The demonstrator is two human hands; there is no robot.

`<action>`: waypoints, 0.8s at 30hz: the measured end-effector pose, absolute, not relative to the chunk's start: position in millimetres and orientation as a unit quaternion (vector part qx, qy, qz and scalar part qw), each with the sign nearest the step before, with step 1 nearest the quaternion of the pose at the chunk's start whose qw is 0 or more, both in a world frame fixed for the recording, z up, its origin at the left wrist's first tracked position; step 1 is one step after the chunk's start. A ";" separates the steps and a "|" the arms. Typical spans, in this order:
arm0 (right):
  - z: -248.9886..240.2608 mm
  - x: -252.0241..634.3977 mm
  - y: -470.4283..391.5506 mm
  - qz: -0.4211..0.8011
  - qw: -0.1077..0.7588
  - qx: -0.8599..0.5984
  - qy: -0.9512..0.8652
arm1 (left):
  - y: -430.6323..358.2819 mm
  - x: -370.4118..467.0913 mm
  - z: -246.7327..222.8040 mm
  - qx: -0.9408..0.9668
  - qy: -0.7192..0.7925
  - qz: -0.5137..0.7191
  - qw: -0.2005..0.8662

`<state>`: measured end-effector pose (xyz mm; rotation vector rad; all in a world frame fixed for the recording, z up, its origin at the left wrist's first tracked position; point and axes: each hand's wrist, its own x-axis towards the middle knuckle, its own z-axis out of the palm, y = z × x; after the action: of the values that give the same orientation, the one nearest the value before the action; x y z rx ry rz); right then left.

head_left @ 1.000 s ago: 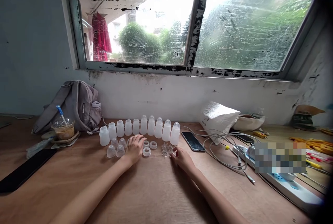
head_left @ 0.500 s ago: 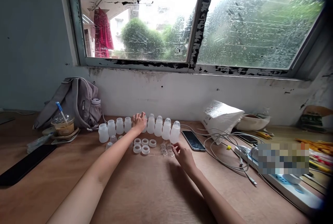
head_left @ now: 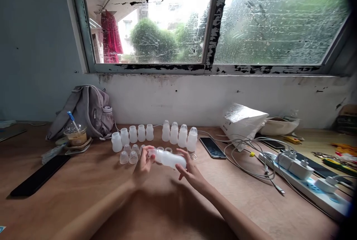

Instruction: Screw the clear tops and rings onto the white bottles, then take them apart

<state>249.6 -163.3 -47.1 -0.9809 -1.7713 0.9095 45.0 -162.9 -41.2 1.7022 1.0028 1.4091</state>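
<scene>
A frosted white bottle (head_left: 169, 159) lies tilted on its side in the air between my two hands. My left hand (head_left: 144, 164) grips its capped left end, and my right hand (head_left: 189, 167) has its fingers around the wider right end. Behind, a row of open-topped bottles (head_left: 133, 134) stands at the left and several capped bottles (head_left: 182, 136) stand at the right. Small clear caps (head_left: 124, 157) sit in front of the open bottles. White rings are partly hidden behind the held bottle, and a thin clear ring (head_left: 193, 156) shows beside my right hand.
A phone (head_left: 212, 148), looped cables (head_left: 237, 158) and a power strip (head_left: 312, 184) lie to the right. At the left are a drink cup (head_left: 76, 136), a black flat object (head_left: 40, 176) and a grey backpack (head_left: 86, 112). A white bag (head_left: 242, 123) leans near the wall.
My left hand has come back from the bottle row with a capped bottle, leaving a gap there. My right hand has left the thin rings and taken hold of the bottle's other end.
</scene>
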 end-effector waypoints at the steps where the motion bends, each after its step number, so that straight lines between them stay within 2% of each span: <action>1: -49.4 247.0 -164.7 0.391 0.438 -0.393 -0.708 | -168.7 45.2 -48.6 0.639 0.387 0.544 0.381; 7: -54.9 245.3 -166.2 0.374 0.437 -0.426 -0.699 | -170.9 45.2 -66.8 0.620 0.366 0.451 0.527; 18: -36.0 254.9 -171.1 0.196 0.439 -0.398 -0.781 | -180.8 48.2 -63.9 0.682 0.335 0.353 0.546; 24: -33.4 261.3 -173.3 0.138 0.433 -0.357 -0.816 | -180.9 52.2 -61.8 0.614 0.304 0.337 0.645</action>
<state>261.3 -173.3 -33.4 -0.8900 -2.0342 0.3434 52.2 -180.9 -61.8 1.3978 0.6923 0.7675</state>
